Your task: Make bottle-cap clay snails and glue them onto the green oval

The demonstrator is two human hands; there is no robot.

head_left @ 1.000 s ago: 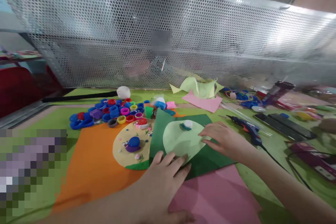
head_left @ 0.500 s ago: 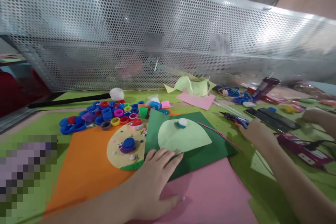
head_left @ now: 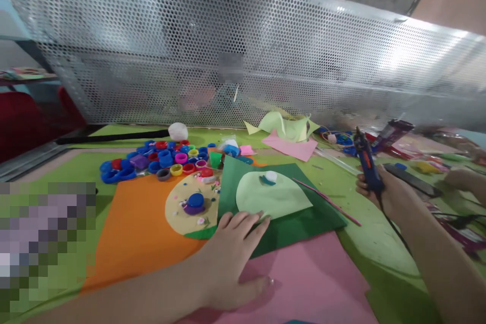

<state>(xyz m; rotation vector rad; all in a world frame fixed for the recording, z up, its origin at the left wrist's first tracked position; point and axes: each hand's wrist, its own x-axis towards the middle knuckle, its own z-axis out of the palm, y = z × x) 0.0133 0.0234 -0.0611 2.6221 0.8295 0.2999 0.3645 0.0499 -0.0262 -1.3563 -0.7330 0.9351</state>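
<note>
My left hand (head_left: 237, 258) lies flat with its fingers spread, fingertips on the lower edge of a pale green paper cutout (head_left: 271, 195). A small teal and white piece (head_left: 269, 177) sits on that cutout, which rests on a dark green sheet (head_left: 319, 220). Under my palm is a pink sheet (head_left: 322, 273). At the right, my right hand (head_left: 391, 190) grips a dark blue hot glue gun (head_left: 367, 162), raised with its nozzle pointing up and its cord trailing down. Left of the green sheet, a beige paper circle (head_left: 178, 205) carries a blue and purple snail (head_left: 195, 202).
Several coloured bottle caps (head_left: 165, 157) are heaped behind the orange sheet (head_left: 132, 217). A pink strip (head_left: 330, 197) crosses the green sheet. Another person's hand (head_left: 463, 182) is at the far right, near a purple power strip (head_left: 467, 235). A perforated metal panel (head_left: 266, 50) stands behind.
My right hand has lifted the glue gun off the table and tipped it from lying flat to upright. My left hand stays on the paper. The view has shifted slightly.
</note>
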